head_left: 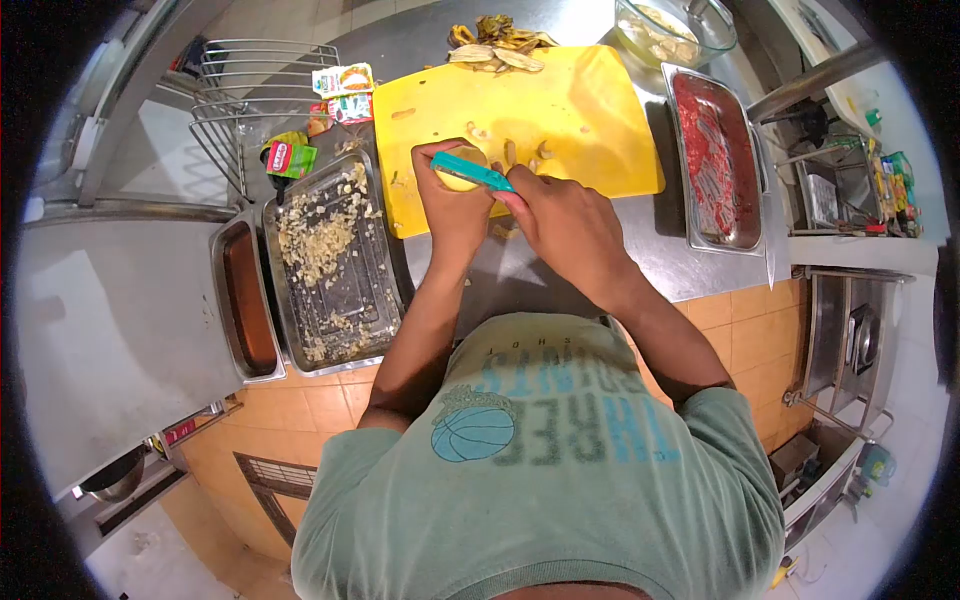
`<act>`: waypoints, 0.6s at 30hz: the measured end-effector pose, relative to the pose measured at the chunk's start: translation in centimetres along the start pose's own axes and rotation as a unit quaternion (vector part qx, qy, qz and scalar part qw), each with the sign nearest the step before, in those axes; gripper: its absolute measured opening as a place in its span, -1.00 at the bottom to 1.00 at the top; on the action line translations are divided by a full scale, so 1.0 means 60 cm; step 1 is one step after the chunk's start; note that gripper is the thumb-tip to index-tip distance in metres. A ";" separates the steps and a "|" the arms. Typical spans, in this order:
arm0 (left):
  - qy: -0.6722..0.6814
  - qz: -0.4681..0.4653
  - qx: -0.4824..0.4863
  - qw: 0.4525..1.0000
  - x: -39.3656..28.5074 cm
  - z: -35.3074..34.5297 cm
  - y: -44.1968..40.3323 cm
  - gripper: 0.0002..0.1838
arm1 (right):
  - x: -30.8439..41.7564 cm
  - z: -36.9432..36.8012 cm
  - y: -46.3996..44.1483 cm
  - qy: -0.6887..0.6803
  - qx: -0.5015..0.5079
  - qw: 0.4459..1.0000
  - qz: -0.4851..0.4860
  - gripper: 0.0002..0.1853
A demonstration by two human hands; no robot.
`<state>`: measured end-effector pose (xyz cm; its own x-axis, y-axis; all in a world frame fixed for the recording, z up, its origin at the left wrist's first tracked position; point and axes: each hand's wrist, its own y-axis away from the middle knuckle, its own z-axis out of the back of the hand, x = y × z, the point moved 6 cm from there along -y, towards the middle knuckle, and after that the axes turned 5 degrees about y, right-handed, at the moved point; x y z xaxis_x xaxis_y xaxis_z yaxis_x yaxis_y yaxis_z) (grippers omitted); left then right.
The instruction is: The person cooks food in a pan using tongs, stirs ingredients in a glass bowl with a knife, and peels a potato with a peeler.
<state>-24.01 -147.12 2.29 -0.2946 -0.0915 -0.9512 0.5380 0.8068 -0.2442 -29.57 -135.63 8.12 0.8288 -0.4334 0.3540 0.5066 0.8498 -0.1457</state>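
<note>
My left hand (455, 220) is closed around a pale yellow, peeled-looking potato (470, 156) above the near edge of the yellow cutting board (590, 95). Across the potato lies a teal peeler (472, 172), its handle gripped in my right hand (570, 220). Both hands are close together, with the peeler touching or just over the potato; its blade is hard to make out. Several thin peel strips (545, 149) lie on the board just beyond my hands. A heap of brown and yellowish peels (497, 55) sits at the board's far edge.
On the left stand a metal tray of chopped pale bits (325, 240), a narrow pan of brown sauce (247, 300), a wire rack (215, 110) and packets (345, 80). On the right are a tray with red residue (715, 160) and a glass bowl of pale pieces (660, 35).
</note>
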 end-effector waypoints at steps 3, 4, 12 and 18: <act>-0.041 -0.014 0.011 0.999 0.012 0.006 0.000 -0.48 | -0.024 -0.004 -0.002 0.015 -0.032 0.999 -0.026 -0.74; -0.040 -0.051 0.017 0.998 -0.003 0.004 0.003 -0.46 | -0.051 -0.003 -0.009 0.023 -0.041 0.997 -0.058 -0.74; 0.256 0.171 -0.006 0.951 0.005 -0.004 0.026 -0.54 | -0.130 -0.009 -0.027 0.009 -0.058 0.994 -0.090 -0.70; 0.448 0.370 0.004 0.814 0.072 0.000 0.043 -0.80 | -0.104 -0.028 -0.013 -0.064 -0.030 0.993 -0.095 -0.72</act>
<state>-23.90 -145.44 -2.45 -0.3428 0.8835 -0.3192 0.8345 0.4424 0.3285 -34.75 -134.10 4.44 0.6812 -0.5394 0.4950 0.6680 0.7347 -0.1187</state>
